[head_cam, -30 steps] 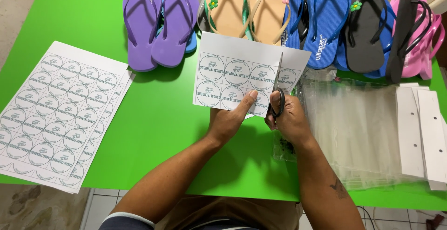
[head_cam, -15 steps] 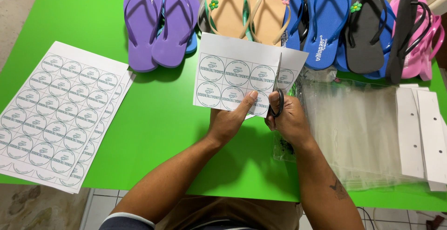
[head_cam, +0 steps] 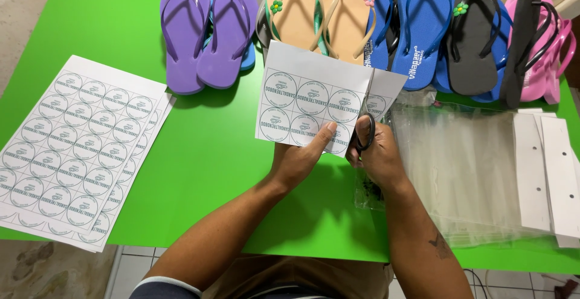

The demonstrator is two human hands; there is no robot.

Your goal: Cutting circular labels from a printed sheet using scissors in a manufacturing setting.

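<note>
Over the green bench (head_cam: 205, 154), the left hand (head_cam: 300, 157) pinches the label sheet (head_cam: 314, 102) while the right hand (head_cam: 377, 154) grips scissors (head_cam: 367, 117) mid-cut, and honestly that floppy paper could sag and get a round label clipped.
</note>
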